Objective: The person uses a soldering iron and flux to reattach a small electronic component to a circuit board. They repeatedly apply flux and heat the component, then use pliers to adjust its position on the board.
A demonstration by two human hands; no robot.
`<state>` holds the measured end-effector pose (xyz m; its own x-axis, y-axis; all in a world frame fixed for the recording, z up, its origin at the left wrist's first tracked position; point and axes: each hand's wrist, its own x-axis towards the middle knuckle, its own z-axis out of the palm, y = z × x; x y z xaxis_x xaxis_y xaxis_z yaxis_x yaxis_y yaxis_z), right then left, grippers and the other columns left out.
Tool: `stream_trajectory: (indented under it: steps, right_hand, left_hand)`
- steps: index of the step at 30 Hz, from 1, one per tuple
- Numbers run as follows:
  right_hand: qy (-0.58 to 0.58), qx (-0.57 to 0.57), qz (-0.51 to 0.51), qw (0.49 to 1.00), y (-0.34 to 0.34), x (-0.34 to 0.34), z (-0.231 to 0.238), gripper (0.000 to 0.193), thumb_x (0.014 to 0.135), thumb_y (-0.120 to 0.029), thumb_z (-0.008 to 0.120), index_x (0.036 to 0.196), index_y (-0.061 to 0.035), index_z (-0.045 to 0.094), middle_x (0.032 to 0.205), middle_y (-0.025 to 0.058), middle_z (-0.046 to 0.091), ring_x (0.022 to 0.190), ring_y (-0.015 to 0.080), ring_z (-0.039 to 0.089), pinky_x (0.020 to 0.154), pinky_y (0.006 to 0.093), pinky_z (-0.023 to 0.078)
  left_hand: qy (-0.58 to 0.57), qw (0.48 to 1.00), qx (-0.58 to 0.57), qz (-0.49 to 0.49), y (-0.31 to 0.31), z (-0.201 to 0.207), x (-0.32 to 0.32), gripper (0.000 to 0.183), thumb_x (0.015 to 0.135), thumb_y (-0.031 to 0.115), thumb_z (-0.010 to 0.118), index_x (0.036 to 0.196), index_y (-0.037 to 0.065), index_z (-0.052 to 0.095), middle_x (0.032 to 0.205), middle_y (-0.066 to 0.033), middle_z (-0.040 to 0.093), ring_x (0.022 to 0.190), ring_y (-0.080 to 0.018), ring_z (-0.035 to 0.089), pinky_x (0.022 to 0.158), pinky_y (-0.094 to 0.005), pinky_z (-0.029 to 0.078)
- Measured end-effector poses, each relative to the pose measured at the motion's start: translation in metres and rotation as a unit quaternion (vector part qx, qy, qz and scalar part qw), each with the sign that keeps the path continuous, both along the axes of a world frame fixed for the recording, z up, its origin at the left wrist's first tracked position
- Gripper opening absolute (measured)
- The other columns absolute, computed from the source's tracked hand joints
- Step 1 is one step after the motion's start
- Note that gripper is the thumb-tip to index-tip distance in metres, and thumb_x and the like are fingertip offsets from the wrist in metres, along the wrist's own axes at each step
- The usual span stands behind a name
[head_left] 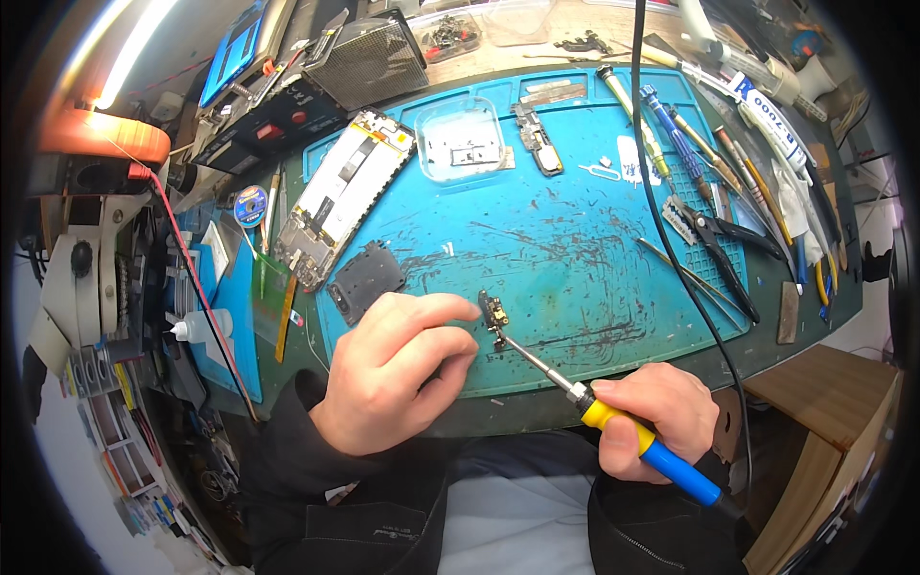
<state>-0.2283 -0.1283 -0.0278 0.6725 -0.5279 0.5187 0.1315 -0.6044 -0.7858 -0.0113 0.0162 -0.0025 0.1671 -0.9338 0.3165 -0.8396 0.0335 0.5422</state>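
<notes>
A small dark circuit board (494,314) with gold-coloured parts lies on the blue work mat (565,249). My right hand (666,417) grips a soldering iron (618,426) by its yellow and blue handle, and the metal tip meets the lower end of the board. My left hand (398,369) is closed, its fingers curled. Its index fingertip sits at the board's left edge; whether it touches cannot be told. Anything between the left fingers is hidden.
An opened phone (350,196) and a dark cover plate (367,278) lie left. Behind are a clear plastic box (460,139) and a phone part (539,139). Cutting pliers (719,240), tweezers (695,278) and screwdrivers (678,125) lie right. A black cable (661,220) hangs across.
</notes>
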Motion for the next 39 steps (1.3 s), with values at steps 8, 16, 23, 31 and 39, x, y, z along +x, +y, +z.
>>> stream_trajectory:
  steps: [8, 16, 23, 31, 39]
  right_hand:
    - [0.014, -0.003, 0.006, 1.000, 0.000, 0.000, 0.002, 0.019, 0.079, -0.011, 0.074, 0.097, -0.0034, 0.075, 0.071, 0.0041, 0.072, 0.058, 0.0182, 0.068, 0.054, 0.0280, 0.054]
    - [0.014, -0.011, 0.013, 1.000, -0.001, -0.001, 0.001, 0.020, 0.079, -0.011, 0.074, 0.098, -0.0032, 0.075, 0.071, 0.0041, 0.072, 0.057, 0.0178, 0.067, 0.053, 0.0278, 0.053]
    - [0.011, -0.006, 0.003, 1.000, -0.001, 0.000, 0.001, 0.017, 0.081, -0.012, 0.073, 0.096, -0.0031, 0.074, 0.070, 0.0045, 0.072, 0.057, 0.0182, 0.068, 0.053, 0.0279, 0.054]
    - [-0.009, -0.011, -0.041, 0.999, 0.003, -0.001, 0.000, 0.019, 0.088, -0.021, 0.070, 0.092, -0.0032, 0.073, 0.069, 0.0053, 0.071, 0.056, 0.0194, 0.068, 0.052, 0.0290, 0.054]
    - [0.000, -0.003, -0.058, 0.998, 0.006, 0.000, 0.001, 0.019, 0.088, -0.021, 0.072, 0.093, -0.0033, 0.073, 0.068, 0.0066, 0.071, 0.056, 0.0201, 0.068, 0.052, 0.0289, 0.053]
  left_hand:
    - [-0.023, 0.999, -0.011, -0.026, 0.001, -0.008, 0.001, 0.029, 0.067, -0.008, 0.077, 0.091, 0.005, 0.068, 0.108, -0.0083, 0.072, 0.080, -0.0256, 0.062, 0.068, -0.0327, 0.051]
    - [-0.032, 0.999, -0.017, -0.026, 0.000, -0.008, 0.001, 0.029, 0.066, -0.008, 0.077, 0.090, 0.005, 0.068, 0.108, -0.0077, 0.072, 0.078, -0.0245, 0.062, 0.065, -0.0323, 0.051]
    - [-0.033, 0.999, -0.019, -0.026, 0.001, -0.009, 0.002, 0.030, 0.065, -0.008, 0.078, 0.090, 0.005, 0.068, 0.108, -0.0076, 0.072, 0.077, -0.0242, 0.061, 0.065, -0.0321, 0.051]
    - [-0.002, 0.999, -0.033, -0.015, 0.004, -0.009, 0.001, 0.028, 0.069, -0.011, 0.076, 0.092, 0.003, 0.068, 0.098, -0.0084, 0.070, 0.076, -0.0244, 0.063, 0.066, -0.0336, 0.050]
    - [-0.034, 0.999, -0.017, 0.018, 0.010, -0.006, 0.002, 0.032, 0.073, -0.010, 0.076, 0.102, 0.001, 0.070, 0.094, -0.0101, 0.069, 0.078, -0.0261, 0.064, 0.068, -0.0345, 0.050]
